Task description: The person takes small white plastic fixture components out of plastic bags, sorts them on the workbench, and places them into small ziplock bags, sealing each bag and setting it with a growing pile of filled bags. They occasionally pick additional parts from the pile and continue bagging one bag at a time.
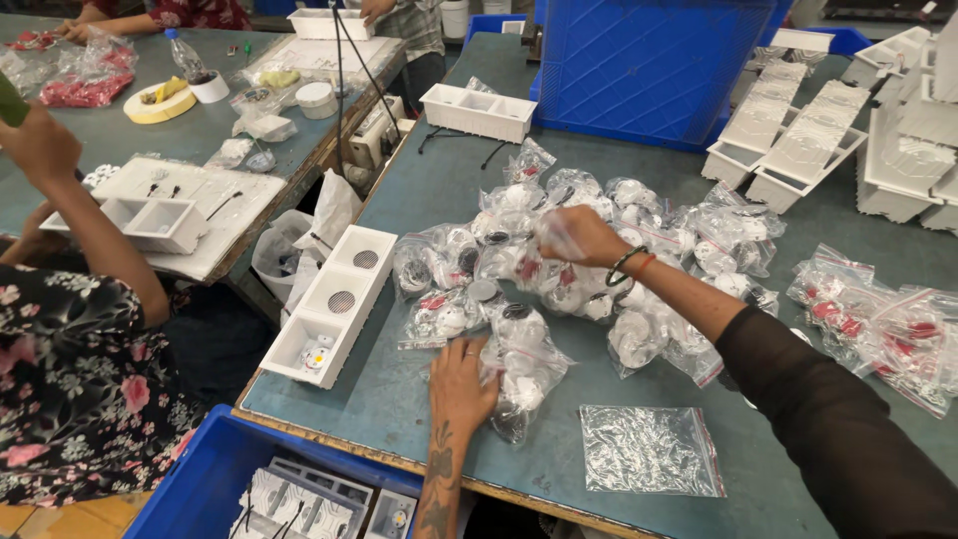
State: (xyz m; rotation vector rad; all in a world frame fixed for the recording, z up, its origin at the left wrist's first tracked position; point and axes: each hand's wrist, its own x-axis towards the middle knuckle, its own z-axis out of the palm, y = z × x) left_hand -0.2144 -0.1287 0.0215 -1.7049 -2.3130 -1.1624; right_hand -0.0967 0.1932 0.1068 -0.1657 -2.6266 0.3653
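1. At the far left of the frame a co-worker in a floral top (70, 389) sits with one arm raised, next to a white moulded tray (165, 222) on the neighbouring bench (120, 130).
2. In the lower left a blue crate (190, 484) holds white fittings.
3. Just right of it, a long white three-cell housing (334, 304) lies slanted on the grey-green bench (399, 389), two cells showing round grilles.
4. At bottom centre the left hand (461, 384) lies flat, fingers spread and unclenched, pressing on a clear bag of white round parts (524, 374) near the bench's front edge.
5. Behind it, across the middle of the frame, spreads a heap of similar small clear bags (639, 215) with white and red pieces.
6. Above the heap, at centre, the right hand (579, 235) is clenched around a small clear bag (552, 238) lifted at the heap's left part; the wrist wears dark and red bangles (629, 265).
7. Below right of centre an empty flat zip bag (649, 449) lies by itself.
8. At top centre-right stands a large blue crate (649, 70); right of it lie stacked white housings (798, 135).
9. At the right edge lie bags with red parts (878, 324).
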